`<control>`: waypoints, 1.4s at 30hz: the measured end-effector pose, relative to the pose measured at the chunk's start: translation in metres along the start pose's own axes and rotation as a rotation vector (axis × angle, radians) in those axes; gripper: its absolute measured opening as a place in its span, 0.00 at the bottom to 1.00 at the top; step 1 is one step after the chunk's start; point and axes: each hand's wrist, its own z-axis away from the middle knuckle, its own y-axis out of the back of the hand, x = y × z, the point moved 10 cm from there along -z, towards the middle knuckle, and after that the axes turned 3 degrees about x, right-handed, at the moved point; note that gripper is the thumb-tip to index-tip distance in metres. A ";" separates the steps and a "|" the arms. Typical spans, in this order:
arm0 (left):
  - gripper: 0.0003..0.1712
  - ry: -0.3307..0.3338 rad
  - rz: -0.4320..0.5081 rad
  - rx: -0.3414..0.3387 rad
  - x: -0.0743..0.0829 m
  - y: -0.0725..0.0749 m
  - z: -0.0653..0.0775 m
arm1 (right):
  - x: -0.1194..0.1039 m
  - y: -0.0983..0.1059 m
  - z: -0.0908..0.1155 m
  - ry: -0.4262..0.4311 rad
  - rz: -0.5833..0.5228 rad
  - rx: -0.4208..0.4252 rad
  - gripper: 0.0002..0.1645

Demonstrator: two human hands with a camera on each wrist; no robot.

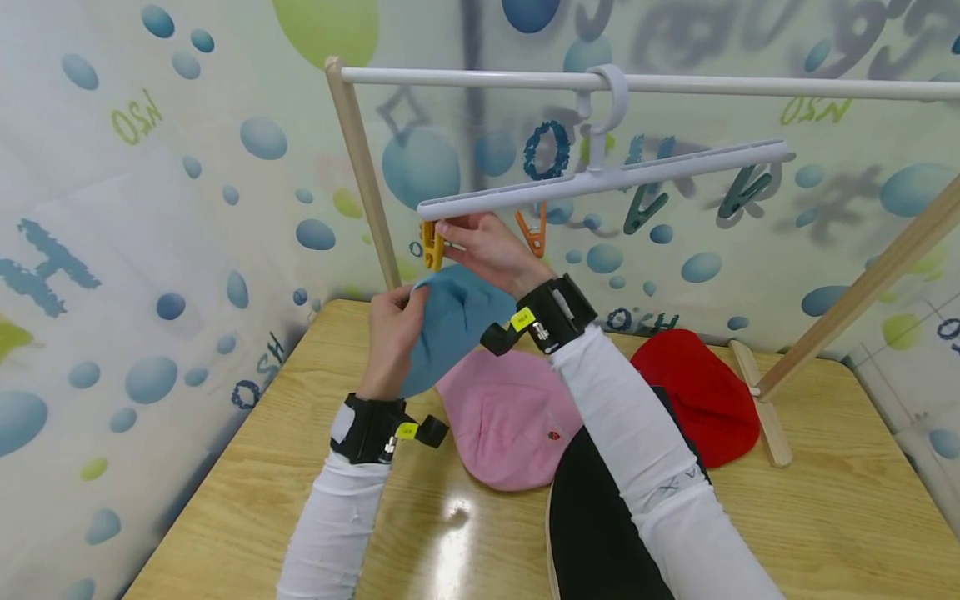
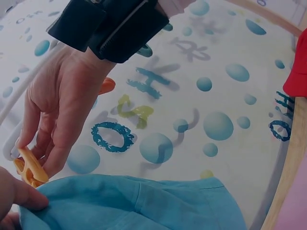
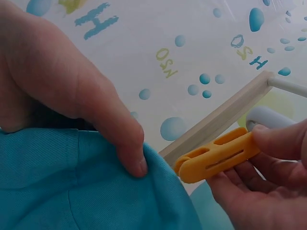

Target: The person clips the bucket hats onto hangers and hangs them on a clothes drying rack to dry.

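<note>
My left hand (image 1: 393,337) pinches the edge of a blue cap (image 1: 453,321) between thumb and fingers. Above it, my right hand (image 1: 491,250) grips a yellow clothespin (image 1: 432,246) at the low left end of a white hanger (image 1: 600,179). In the right wrist view the clothespin (image 3: 218,155) lies between thumb and fingers, close to the cap's edge (image 3: 165,177). The hanger tilts, its left end lower, and hooks over a white rod (image 1: 480,79). An orange clothespin (image 1: 533,231) and two green clothespins (image 1: 643,210) hang along it.
On the wooden table (image 1: 247,508) lie a pink cap (image 1: 510,421), a red cap (image 1: 701,400) and a black item (image 1: 600,517) partly under my right sleeve. Wooden posts (image 1: 363,167) hold up the rod. A patterned wall stands behind.
</note>
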 end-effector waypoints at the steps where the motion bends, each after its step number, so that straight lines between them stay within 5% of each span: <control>1: 0.21 -0.003 -0.001 0.002 0.001 0.000 0.000 | 0.000 0.000 0.000 0.002 0.002 0.000 0.15; 17: 0.24 0.013 -0.038 0.012 0.012 0.001 -0.001 | -0.001 0.007 0.001 0.048 0.141 0.007 0.22; 42: 0.27 -0.154 -0.152 0.034 0.029 0.004 0.001 | 0.003 0.003 0.000 0.148 0.259 -0.055 0.20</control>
